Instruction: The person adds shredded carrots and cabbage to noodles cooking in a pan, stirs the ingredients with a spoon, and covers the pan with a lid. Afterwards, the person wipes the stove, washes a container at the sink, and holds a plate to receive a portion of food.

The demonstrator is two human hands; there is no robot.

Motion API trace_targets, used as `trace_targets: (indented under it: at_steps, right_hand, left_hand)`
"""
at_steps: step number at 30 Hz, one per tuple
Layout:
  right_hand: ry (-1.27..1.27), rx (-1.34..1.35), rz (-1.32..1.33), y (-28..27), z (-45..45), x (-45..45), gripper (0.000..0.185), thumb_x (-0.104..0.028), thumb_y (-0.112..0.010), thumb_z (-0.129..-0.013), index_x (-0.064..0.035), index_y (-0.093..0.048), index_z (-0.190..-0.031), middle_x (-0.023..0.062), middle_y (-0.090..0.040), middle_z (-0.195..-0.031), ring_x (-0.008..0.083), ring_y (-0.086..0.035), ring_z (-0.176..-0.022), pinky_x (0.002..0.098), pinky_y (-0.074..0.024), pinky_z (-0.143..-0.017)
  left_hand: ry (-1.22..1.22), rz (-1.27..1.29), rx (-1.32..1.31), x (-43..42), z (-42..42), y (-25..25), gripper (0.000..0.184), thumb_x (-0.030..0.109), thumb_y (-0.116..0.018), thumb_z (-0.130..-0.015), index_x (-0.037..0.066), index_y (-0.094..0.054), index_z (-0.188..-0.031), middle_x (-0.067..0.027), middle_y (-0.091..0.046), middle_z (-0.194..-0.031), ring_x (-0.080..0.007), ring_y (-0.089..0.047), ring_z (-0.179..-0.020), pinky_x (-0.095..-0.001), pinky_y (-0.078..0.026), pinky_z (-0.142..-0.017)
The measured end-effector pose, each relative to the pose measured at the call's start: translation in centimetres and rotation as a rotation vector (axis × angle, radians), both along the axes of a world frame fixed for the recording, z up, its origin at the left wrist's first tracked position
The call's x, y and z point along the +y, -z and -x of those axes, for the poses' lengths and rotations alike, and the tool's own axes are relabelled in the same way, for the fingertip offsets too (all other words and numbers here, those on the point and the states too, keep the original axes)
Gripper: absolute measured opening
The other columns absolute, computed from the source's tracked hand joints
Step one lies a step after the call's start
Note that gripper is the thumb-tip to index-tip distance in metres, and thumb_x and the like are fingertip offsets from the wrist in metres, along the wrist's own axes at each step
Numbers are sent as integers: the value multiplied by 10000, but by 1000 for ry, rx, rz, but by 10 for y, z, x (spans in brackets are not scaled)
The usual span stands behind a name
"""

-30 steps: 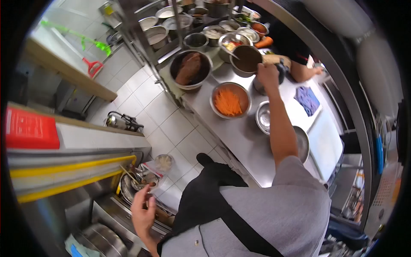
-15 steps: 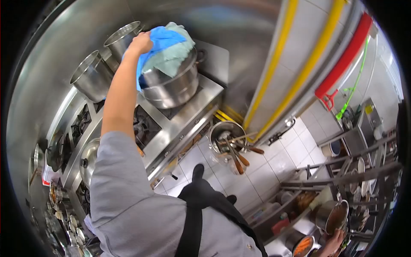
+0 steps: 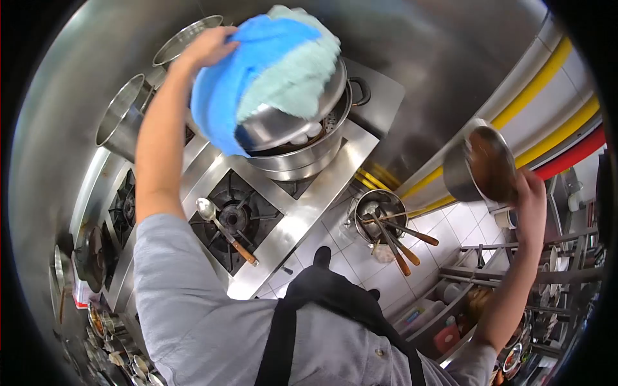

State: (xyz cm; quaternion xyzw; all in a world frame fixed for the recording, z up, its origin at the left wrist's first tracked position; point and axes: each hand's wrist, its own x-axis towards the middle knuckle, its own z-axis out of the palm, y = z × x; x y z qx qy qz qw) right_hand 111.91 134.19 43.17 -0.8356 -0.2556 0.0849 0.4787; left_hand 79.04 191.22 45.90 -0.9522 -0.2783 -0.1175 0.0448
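Observation:
My left hand [image 3: 215,46] is closed at the edge of a blue and pale green cloth [image 3: 283,71], which drapes over a metal lid [image 3: 270,128]. The lid is tilted up at the near side of a large steamer pot [image 3: 299,162] on the stove. Beneath it, a few white rounded pieces [image 3: 299,137] show; most of the inside is hidden. My right hand [image 3: 531,186] is wrapped around the rim of a steel pot [image 3: 458,170] with brown contents, tilted and held in the air at the right.
A ladle [image 3: 222,225] with a wooden handle lies across the near burner [image 3: 233,220]. Tall pots [image 3: 122,119] stand behind at the left. A pot of wooden-handled utensils [image 3: 357,225] is beside the stove's right edge. Shelving [image 3: 547,276] stands at the lower right.
My left hand has lifted the cloth-covered lid, uncovering part of the steamer. My right hand has brought the steel pot up from the lower right. The view has shifted toward the stove.

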Motion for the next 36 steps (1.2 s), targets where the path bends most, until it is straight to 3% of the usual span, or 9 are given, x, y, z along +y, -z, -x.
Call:
trace_targets:
  at_steps: [2, 7, 16, 21, 25, 32, 34, 35, 36]
  right_hand:
    - [-111, -70, 80, -24, 20, 70, 238, -202, -587, -932, -4, -628, -806, 3, -565, -751, 78, -536, -682, 244, -493, -659]
    - [-401, 65, 38, -18, 25, 202, 208, -196, -569, -937, -15, -617, -847, 11, -557, -761, 89, -565, -667, 275, -581, -685]
    - [-541, 217, 4, 46, 49, 392, 215, -108, -555, -869, 78, -654, -911, 147, -684, -825, 245, -705, -683, 335, -605, -640]
    - [-553, 1, 256, 87, 90, 491, 220, -125, -609, -816, 39, -730, -898, 249, -720, -1014, 283, -741, -916, 384, -593, -772]
    - [-737, -89, 329, 114, 140, 531, 277, -149, -634, -817, 14, -733, -1018, 243, -701, -1109, 337, -701, -1043, 390, -565, -882]
    - [-890, -218, 124, 201, 196, 590, 388, -196, -609, -893, -45, -648, -1249, 230, -617, -1302, 363, -609, -1208, 413, -514, -976]
    - [-864, -210, 91, 198, 194, 563, 390, -211, -593, -913, -76, -627, -1278, 228, -618, -1297, 369, -606, -1206, 409, -497, -991]
    - [-830, -242, -180, 200, 183, 544, 366, -196, -592, -908, -67, -641, -1247, 225, -634, -1268, 366, -621, -1179, 408, -505, -980]
    - [-771, -261, 14, 160, 179, 500, 335, -186, -597, -898, -54, -659, -1199, 230, -650, -1219, 360, -636, -1145, 409, -515, -959]
  left_hand:
    - [-19, 31, -64, 27, 31, -13, 391, 269, -609, -944, 90, -633, -1292, -197, -716, -1094, -368, -684, -1002, -425, -517, -920]
    - [-72, 270, -256, 71, 90, -19, 442, 275, -607, -983, 77, -580, -1377, -141, -719, -1062, -197, -666, -946, -340, -506, -908]
    - [-76, 334, -307, 68, 110, -20, 404, 251, -582, -1005, -8, -596, -1315, -112, -708, -1117, -168, -637, -980, -322, -490, -934]
    - [-9, 372, -361, 72, 116, -15, 397, 220, -592, -1007, -43, -587, -1304, -89, -703, -1110, -131, -617, -995, -303, -489, -939]
    - [-80, 428, -395, 66, 114, -17, 388, 203, -590, -1008, -41, -588, -1309, -90, -705, -1100, -137, -635, -980, -301, -491, -933]
    - [-61, 324, -290, 70, 105, -23, 338, 208, -599, -985, -9, -626, -1244, -103, -713, -981, -149, -623, -863, -330, -499, -858]
    - [-106, 288, -273, 68, 98, -25, 356, 245, -617, -967, 26, -639, -1247, -116, -712, -959, -180, -638, -855, -344, -498, -857]
    - [-101, 291, -276, 69, 90, -26, 356, 245, -617, -967, 26, -639, -1247, -116, -712, -959, -180, -638, -855, -344, -498, -857]
    - [-67, 205, -207, 74, 83, -25, 368, 267, -621, -958, 44, -644, -1249, -131, -713, -958, -215, -651, -853, -363, -503, -851]
